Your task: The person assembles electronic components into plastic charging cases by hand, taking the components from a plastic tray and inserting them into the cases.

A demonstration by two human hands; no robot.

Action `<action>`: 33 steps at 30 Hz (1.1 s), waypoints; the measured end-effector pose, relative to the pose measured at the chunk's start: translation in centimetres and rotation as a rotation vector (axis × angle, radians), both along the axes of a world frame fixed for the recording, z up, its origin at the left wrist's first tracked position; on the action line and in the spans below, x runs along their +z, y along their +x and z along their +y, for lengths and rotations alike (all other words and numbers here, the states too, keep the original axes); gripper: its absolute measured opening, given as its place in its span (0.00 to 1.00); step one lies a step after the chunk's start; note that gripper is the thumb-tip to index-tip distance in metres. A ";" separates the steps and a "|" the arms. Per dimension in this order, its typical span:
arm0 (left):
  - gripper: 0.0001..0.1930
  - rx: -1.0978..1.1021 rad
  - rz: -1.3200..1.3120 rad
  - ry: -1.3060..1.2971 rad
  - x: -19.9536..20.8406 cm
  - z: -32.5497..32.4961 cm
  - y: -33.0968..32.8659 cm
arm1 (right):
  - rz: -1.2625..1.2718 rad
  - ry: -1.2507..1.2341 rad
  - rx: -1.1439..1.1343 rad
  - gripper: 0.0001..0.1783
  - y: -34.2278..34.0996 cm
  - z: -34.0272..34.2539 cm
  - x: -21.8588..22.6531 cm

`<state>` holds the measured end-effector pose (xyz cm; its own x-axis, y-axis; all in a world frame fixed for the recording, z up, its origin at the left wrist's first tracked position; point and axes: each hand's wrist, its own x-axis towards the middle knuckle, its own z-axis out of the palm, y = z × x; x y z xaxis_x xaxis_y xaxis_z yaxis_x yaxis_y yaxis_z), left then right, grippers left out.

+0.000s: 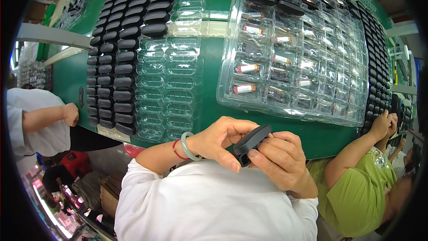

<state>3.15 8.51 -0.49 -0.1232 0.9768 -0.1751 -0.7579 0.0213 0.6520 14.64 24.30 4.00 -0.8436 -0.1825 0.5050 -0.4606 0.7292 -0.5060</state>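
Close to my body, just off the table's near edge, a small black oblong plastic case is held between both hands. My left hand, with a pale bangle and a red cord at the wrist, grips its left side between thumb and fingers. Bent around the right side and lower end are the fingers of my right hand. At the case's lower end a dark opening or loop shows; its detail is too small to tell. Beyond my hands lies a clear compartmented tray with small red-and-white labelled cylinders and dark parts in its pockets.
Left of centre, a clear blister tray adjoins rows of black cases. More black cases line the right side of the green table. A co-worker's hand rests at the left edge; another person's hands work at right.
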 end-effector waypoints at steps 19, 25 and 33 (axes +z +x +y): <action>0.24 0.281 1.276 0.036 3.0 0.0 -1.8 | -0.381 -0.815 -0.254 0.27 0.1 0.3 -2.4; 0.26 0.364 1.400 -0.029 2.9 -0.4 -0.9 | -0.193 -0.549 -0.238 0.30 -0.4 -0.1 -1.5; 0.26 0.441 1.501 0.034 3.1 -0.6 -0.1 | -0.170 -0.408 -0.178 0.31 -0.2 -0.5 -0.9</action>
<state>3.05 7.91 2.59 -0.4253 0.8185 0.3862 0.6186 -0.0486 0.7842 14.41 23.83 3.05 -0.9207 0.1571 0.3574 -0.2322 0.5156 -0.8248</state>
